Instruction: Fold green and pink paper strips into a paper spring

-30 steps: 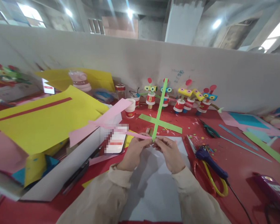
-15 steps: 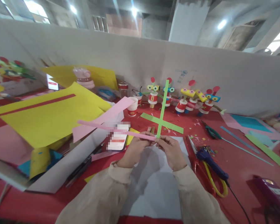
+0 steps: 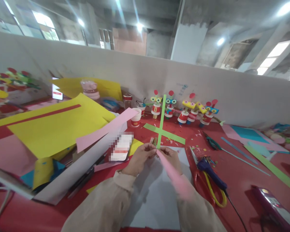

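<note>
Close together over a white sheet (image 3: 147, 203), both my hands pinch the joined ends of two paper strips. My left hand (image 3: 142, 157) has its thumb and fingertips at the joint. From the other side my right hand (image 3: 171, 158) grips the same spot. The pink paper strip (image 3: 171, 172) runs from the joint across my right hand and forearm, blurred at its far end. Pointing away from me, the green paper strip (image 3: 162, 119) rises from my fingers. Beneath it, a second green strip (image 3: 175, 137) lies crosswise on the table.
Scissors (image 3: 194, 156) and a blue glue gun (image 3: 211, 172) lie to the right, with pliers (image 3: 211, 141) beyond. Left are a phone (image 3: 122, 148) and large yellow paper (image 3: 62, 129). Several paper-cup figures (image 3: 156, 109) stand along the wall beside white cups (image 3: 135, 117).
The pink strip has swung from the left side over to the right, across my right hand. My hands remain pinched together at the joint. The camera view has shifted slightly.
</note>
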Available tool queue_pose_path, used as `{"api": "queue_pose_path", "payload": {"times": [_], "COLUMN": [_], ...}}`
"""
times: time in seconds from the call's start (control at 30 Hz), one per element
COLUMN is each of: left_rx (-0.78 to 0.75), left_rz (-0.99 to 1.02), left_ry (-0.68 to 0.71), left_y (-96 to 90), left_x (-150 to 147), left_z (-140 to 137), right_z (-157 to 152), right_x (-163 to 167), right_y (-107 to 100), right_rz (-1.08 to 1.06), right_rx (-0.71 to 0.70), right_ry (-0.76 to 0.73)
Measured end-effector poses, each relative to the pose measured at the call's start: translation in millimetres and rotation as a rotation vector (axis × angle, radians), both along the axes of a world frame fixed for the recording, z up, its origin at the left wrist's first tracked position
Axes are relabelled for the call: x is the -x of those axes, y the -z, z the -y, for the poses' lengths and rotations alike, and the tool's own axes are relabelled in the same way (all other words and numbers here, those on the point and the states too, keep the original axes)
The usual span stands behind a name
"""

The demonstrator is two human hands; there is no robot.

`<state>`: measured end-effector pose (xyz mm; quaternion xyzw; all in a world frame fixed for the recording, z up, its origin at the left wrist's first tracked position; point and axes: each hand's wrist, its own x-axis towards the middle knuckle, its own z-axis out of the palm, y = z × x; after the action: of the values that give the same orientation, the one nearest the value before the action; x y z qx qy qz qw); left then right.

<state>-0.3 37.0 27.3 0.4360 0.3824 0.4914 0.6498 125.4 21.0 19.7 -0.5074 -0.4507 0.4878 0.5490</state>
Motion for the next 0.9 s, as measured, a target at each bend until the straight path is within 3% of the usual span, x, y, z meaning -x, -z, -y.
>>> {"api": "queue_pose_path", "payload": {"times": [0.17,0.37,0.53,0.73,0.9], "left_rx": [0.021,-0.004,-0.062,-0.011,0.065], "left_rz": [0.027,0.043,0.07,0.163,0.071], "left_ry": [-0.026,-0.022,-0.013,-0.024,-0.023], "left_y": [2.9,12.0,13.7,4.1,-3.8], "left_x": [1,1,-3,-4,0], "left_z": [2,-4,-4,3,4], "right_z": [1,3,5,3,1], "right_x": [-3,-5,-1,-5,-13], "right_y": [4,-6,-12,-10,-10], "right_rz": [0.014,0.052,-0.063,0.06,0.163], "right_rx": [-0.052,-0.109,-0.121,-0.1,-0.094], "right_ry": [-0.095,-0.138,-0.17,-0.012,-0.029]}}
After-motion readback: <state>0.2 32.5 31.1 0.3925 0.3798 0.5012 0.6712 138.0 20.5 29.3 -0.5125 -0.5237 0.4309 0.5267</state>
